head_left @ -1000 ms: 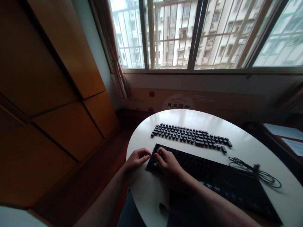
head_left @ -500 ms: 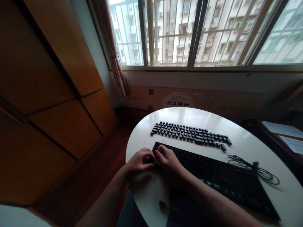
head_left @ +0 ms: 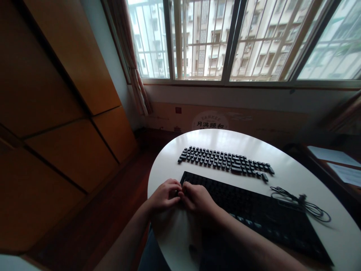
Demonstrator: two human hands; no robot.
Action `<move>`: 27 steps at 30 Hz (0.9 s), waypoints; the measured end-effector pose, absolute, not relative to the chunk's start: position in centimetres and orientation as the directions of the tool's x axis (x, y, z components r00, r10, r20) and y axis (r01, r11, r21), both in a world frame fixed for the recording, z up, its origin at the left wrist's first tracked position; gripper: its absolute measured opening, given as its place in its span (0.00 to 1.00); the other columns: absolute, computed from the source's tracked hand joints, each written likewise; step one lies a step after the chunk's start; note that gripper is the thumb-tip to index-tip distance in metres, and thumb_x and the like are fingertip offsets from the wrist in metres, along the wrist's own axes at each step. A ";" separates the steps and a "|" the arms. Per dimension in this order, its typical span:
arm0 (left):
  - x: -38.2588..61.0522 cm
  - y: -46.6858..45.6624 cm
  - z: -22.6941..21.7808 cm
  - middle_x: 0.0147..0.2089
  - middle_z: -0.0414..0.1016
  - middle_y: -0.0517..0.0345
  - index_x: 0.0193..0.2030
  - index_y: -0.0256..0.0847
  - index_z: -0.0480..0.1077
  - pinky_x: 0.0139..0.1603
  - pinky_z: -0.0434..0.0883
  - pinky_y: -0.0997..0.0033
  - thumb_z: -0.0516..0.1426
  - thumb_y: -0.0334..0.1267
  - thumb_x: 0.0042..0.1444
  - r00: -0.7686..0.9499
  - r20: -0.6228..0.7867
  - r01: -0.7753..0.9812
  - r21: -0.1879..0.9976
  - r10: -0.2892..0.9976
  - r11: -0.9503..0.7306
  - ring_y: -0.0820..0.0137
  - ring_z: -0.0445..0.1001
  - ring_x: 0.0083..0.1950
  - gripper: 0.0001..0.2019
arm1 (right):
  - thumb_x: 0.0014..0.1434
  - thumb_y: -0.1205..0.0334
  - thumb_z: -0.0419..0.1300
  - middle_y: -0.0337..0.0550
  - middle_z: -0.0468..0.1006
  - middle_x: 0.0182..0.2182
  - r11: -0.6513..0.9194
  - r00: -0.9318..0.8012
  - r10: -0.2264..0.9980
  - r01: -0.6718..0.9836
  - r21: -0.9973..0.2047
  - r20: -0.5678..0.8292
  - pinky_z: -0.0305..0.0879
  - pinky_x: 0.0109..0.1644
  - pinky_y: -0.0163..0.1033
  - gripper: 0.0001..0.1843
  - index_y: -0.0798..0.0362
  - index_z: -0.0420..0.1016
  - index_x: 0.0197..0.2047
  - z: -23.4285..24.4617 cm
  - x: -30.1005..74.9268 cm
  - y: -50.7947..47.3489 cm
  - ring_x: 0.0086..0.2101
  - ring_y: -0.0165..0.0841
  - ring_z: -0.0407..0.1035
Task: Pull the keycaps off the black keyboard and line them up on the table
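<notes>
My left hand [head_left: 166,195] is at the left end of a black keyboard [head_left: 254,205], fingers curled in and thumb meeting the fingertips of my right hand. Whatever lies in its fingertips is hidden. My right hand [head_left: 199,197] is closed in a pinch over the keyboard's left corner. From its fingers pokes a thin wire, which looks like a wire keycap puller [head_left: 185,183], mostly covered. Beyond the keyboard, loose black keycaps [head_left: 222,160] lie in rows in keyboard order. A few keycaps still show along the keyboard's near edge.
A coiled black cable [head_left: 306,207] lies by the keyboard's far right side. All of this is on a white round-edged table [head_left: 166,158]. A small dark object [head_left: 193,248] is near the table's front edge. Wooden cabinets [head_left: 67,150] stand left, and papers [head_left: 335,156] lie at the right.
My right hand has turned and come down to the left, its fingertips now meeting my left hand's. The wire that stuck up above it has swung down. The view has shifted slightly.
</notes>
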State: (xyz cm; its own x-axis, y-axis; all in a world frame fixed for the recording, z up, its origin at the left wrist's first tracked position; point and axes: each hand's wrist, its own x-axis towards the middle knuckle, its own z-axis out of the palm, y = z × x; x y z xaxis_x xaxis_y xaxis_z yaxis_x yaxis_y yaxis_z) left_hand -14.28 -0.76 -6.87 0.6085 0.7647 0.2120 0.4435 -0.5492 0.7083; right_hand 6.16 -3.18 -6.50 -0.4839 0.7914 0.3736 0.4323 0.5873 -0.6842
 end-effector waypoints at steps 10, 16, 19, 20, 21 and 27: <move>-14.0 -0.9 -6.4 0.43 0.74 0.52 0.38 0.40 0.76 0.51 0.70 0.66 0.61 0.39 0.56 0.613 0.187 0.479 0.684 0.767 -0.550 0.62 0.71 0.48 0.06 | 0.65 0.58 0.55 0.41 0.77 0.29 0.601 -0.465 0.787 0.429 -0.674 0.405 0.57 0.31 0.32 0.07 0.52 0.66 0.36 -6.5 6.2 -3.4 0.26 0.31 0.71; -14.2 -0.5 -6.9 0.43 0.74 0.52 0.37 0.41 0.77 0.52 0.70 0.65 0.61 0.42 0.57 0.599 0.179 0.479 0.701 0.781 -0.528 0.62 0.72 0.48 0.08 | 0.66 0.57 0.54 0.41 0.76 0.27 0.599 -0.426 0.793 0.418 -0.683 0.436 0.57 0.30 0.32 0.09 0.52 0.65 0.35 -6.7 6.2 -3.6 0.25 0.31 0.70; -14.2 -0.4 -7.0 0.43 0.73 0.52 0.35 0.40 0.77 0.51 0.69 0.65 0.61 0.42 0.57 0.599 0.172 0.472 0.713 0.782 -0.519 0.63 0.71 0.48 0.08 | 0.66 0.56 0.54 0.41 0.76 0.27 0.609 -0.417 0.787 0.408 -0.680 0.454 0.58 0.30 0.32 0.10 0.52 0.66 0.34 -6.9 6.2 -3.7 0.25 0.31 0.70; -14.2 -0.3 -7.0 0.43 0.73 0.52 0.35 0.40 0.77 0.51 0.69 0.65 0.61 0.42 0.57 0.602 0.169 0.471 0.714 0.781 -0.518 0.63 0.71 0.48 0.07 | 0.66 0.56 0.54 0.42 0.77 0.28 0.610 -0.416 0.787 0.409 -0.679 0.456 0.58 0.30 0.32 0.10 0.52 0.66 0.35 -6.9 6.2 -3.7 0.25 0.31 0.70; -14.2 -0.4 -7.0 0.43 0.73 0.52 0.35 0.40 0.77 0.52 0.69 0.65 0.60 0.41 0.57 0.602 0.166 0.473 0.714 0.781 -0.516 0.62 0.71 0.48 0.07 | 0.66 0.56 0.55 0.42 0.77 0.28 0.609 -0.414 0.787 0.410 -0.679 0.457 0.58 0.30 0.32 0.10 0.52 0.66 0.35 -7.0 6.2 -3.6 0.26 0.32 0.71; -14.1 -0.6 -6.9 0.45 0.72 0.51 0.37 0.40 0.76 0.52 0.69 0.63 0.61 0.41 0.56 0.572 0.150 0.488 0.729 0.807 -0.481 0.62 0.71 0.48 0.07 | 0.66 0.55 0.56 0.42 0.78 0.29 0.616 -0.410 0.784 0.416 -0.669 0.467 0.59 0.31 0.32 0.09 0.52 0.67 0.37 -7.4 6.1 -3.4 0.27 0.33 0.72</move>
